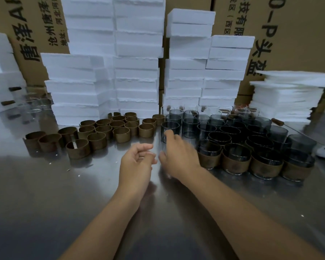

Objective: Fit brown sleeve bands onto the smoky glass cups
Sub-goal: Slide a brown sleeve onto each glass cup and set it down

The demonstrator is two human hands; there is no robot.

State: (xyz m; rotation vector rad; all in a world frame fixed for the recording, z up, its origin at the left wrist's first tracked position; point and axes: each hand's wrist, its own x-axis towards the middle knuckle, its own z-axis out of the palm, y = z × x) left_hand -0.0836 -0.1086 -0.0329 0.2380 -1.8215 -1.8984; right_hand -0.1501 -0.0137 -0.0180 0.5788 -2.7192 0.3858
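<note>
Over the steel tabletop (83, 194), the left hand (137, 162) hangs with fingers loosely curled, holding nothing. The right hand (178, 154), blurred, has its fingers spread beside a bare smoky cup (170, 128); whether they touch is unclear. About 19 loose brown bands (97, 140) stand left, 4 banded cups (236, 162) right.

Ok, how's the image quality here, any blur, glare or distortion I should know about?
Head view: the right hand is smeared by motion, while the left hand is fairly sharp. Head view: the steel table shows soft glare and dull reflections. Head view: the wide lens makes the white foam stacks lean and bow toward the edges.
</note>
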